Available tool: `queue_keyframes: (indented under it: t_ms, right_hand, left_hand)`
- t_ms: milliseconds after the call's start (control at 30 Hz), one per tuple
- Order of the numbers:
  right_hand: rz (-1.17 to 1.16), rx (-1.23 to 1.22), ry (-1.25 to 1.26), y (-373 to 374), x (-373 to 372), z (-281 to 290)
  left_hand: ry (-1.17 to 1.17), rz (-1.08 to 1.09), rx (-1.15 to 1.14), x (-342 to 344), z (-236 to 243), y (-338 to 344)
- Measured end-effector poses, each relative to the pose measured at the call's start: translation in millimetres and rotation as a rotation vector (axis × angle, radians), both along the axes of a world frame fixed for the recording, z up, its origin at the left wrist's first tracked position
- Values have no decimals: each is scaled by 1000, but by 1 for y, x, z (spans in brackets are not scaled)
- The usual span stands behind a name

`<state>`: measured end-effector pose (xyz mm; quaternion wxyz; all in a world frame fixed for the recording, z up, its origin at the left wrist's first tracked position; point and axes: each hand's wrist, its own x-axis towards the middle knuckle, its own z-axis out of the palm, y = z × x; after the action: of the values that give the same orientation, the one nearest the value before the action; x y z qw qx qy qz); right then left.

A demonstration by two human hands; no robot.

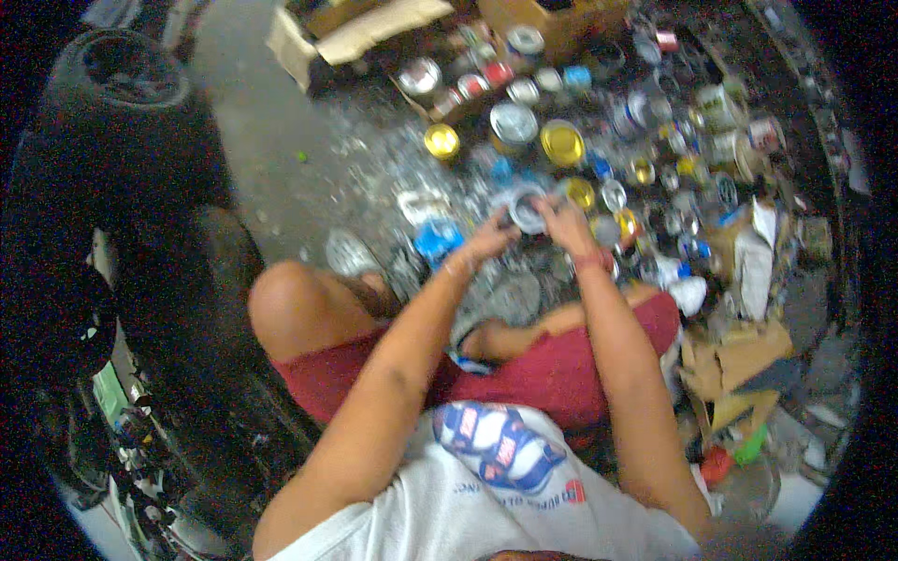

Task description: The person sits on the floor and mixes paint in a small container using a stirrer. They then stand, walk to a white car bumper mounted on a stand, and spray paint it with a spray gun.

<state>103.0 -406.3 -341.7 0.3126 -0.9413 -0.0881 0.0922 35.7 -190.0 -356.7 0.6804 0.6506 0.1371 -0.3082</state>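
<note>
Left hand (pixel 490 237) and right hand (pixel 565 227) curl in a grip on the round can (pixel 528 214); uneven pressure could tip it.

The stained grey floor (pixel 257 159) bears cardboard boxes (pixel 383 28) toward its far edge, silver and yellow cans (pixel 562 143) across its middle, something crumpled and blue (pixel 440 239), and torn cardboard (pixel 748 360) toward its right edge.
</note>
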Motion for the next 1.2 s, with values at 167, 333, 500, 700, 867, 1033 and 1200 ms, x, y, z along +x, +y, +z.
queue_keyframes:
  t_ms: [167, 333, 500, 700, 867, 1033, 1200]
  right_hand:
    - [-98, -154, 61, 32, -1, 51]
    - [22, 156, 210, 34, 4, 50]
    - [-40, 147, -6, 28, -2, 44]
    - [49, 158, 240, 29, 5, 52]
    - [72, 76, 45, 33, 1, 51]
    - [50, -9, -3, 28, 1, 39]
    - [3, 150, 127, 24, 8, 17]
  left_hand:
    - [107, 46, -14, -3, 9, 18]
    - [46, 58, -32, -5, 1, 21]
    - [77, 13, -47, -2, 14, 16]
    - [91, 69, -63, -4, 4, 16]
    - [0, 105, -91, -5, -12, 19]
    - [43, 77, -70, -7, 1, 20]
    - [81, 29, -68, -3, 7, 23]
